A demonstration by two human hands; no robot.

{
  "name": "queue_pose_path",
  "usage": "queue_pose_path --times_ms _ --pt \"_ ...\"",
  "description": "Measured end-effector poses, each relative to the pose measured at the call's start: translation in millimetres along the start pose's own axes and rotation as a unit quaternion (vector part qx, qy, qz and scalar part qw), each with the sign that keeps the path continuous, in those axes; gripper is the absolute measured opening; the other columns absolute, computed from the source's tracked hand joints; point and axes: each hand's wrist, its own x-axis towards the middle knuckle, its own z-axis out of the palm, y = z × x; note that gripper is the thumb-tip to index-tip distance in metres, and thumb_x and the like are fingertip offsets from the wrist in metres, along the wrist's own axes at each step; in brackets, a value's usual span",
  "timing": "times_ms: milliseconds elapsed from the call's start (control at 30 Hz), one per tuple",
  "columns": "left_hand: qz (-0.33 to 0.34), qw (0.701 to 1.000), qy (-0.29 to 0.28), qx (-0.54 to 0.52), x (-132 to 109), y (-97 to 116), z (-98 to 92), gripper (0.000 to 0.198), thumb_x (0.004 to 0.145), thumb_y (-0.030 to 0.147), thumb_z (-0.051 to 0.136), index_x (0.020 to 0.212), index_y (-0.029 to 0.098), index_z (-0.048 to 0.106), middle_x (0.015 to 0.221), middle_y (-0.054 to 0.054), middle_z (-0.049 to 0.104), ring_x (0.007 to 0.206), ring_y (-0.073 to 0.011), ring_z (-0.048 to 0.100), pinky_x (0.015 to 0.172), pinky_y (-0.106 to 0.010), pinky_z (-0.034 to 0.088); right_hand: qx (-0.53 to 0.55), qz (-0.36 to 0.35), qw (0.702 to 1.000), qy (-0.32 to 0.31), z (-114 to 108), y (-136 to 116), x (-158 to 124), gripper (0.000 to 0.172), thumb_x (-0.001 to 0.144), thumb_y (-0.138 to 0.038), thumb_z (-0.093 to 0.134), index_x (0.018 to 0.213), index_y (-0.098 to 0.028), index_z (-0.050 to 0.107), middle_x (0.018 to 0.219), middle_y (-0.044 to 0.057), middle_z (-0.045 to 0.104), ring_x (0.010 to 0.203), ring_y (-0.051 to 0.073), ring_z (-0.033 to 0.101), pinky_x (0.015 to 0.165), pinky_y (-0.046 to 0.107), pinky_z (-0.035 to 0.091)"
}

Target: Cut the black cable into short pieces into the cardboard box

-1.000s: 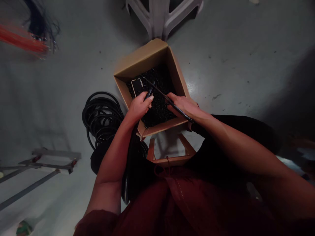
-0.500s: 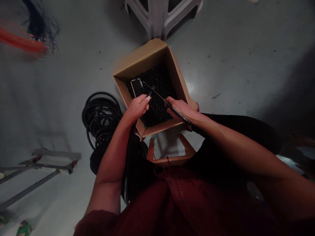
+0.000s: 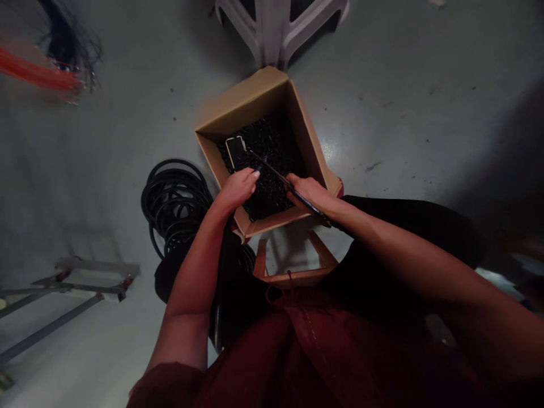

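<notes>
My left hand [image 3: 238,188] is closed round a thin black tube, and the tube's short end [image 3: 262,163] pokes out past my thumb. My right hand [image 3: 308,191] grips long dark shears [image 3: 276,171]. Their narrow blade points up and left and crosses at the tube's end; the handle lies along my wrist. Whether the blades touch the tube cannot be made out. Both hands are over an open cardboard box [image 3: 311,127], which holds many small black pieces [image 3: 272,136]. A dark rectangular thing with a pale rim [image 3: 236,152] lies on the pieces, beyond my left hand.
Coiled black tubing [image 3: 170,198] lies left of the box. A wooden stool frame [image 3: 297,277] is below the box, and a grey plastic stool [image 3: 272,34] stands beyond it. Red strands [image 3: 38,73] are at the upper left, a metal frame [image 3: 85,286] at the lower left.
My left hand has dropped slightly toward me with the tube. The shears have shifted a little, and their tip now looks narrower and more closed.
</notes>
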Motion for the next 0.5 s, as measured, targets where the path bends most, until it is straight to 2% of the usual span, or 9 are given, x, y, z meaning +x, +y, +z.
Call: queue_pose_path --times_ms 200,500 --pt "0.003 0.998 0.004 0.064 2.6 -1.7 2.7 0.031 0.091 0.03 0.036 0.063 0.018 0.041 0.056 0.002 0.044 0.05 -0.0097 0.038 0.052 -0.023 0.029 -0.004 0.001 1.0 -0.006 4.1 3.1 0.2 0.03 0.085 -0.03 0.041 0.109 -0.018 0.054 0.087 0.013 0.067 0.074 0.026 0.062 0.06 0.03 0.034" --pt "0.008 0.997 0.002 0.081 6.0 -3.0 3.9 0.031 0.091 0.03 0.035 0.063 0.019 0.041 0.056 0.002 0.044 0.052 -0.0108 0.039 0.054 -0.024 0.029 -0.003 0.0 1.0 -0.003 1.7 4.5 -0.5 0.029 0.085 -0.029 0.041 0.108 -0.019 0.055 0.088 0.013 0.067 0.073 0.026 0.063 0.057 0.03 0.032"
